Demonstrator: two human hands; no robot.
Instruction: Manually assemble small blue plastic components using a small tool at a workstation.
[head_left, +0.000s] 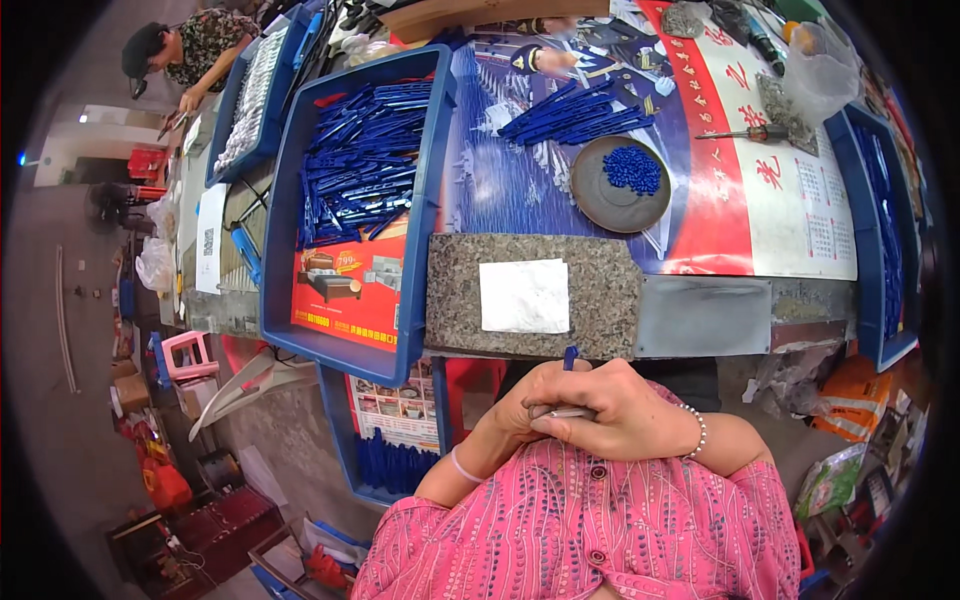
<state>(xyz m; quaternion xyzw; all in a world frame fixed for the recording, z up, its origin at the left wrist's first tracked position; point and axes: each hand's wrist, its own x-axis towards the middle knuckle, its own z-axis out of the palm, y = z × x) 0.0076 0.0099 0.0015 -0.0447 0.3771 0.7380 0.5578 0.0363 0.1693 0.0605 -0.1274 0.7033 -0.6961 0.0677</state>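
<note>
My left hand (527,402) and my right hand (632,408) are closed and pressed together in front of my chest, just off the table's near edge. Between them rises the end of a narrow dark blue plastic piece (571,357); its lower part is hidden by my fingers. Under the right fingers shows a slim grey, metal-looking piece (563,411), its kind unclear. Directly beyond my hands a folded white paper (524,296) lies on a speckled stone slab (610,290). Farther off, a round dish (590,200) holds small blue beads or caps (632,170), beside a loose pile of long blue pieces (575,115).
A blue tray (273,270) of similar blue strips stands left of the slab, with another blue tray (345,440) below it. At the right edge stands a blue tray (868,250). A screwdriver (750,133) lies on the poster-covered table. Far left, another person (205,50) works.
</note>
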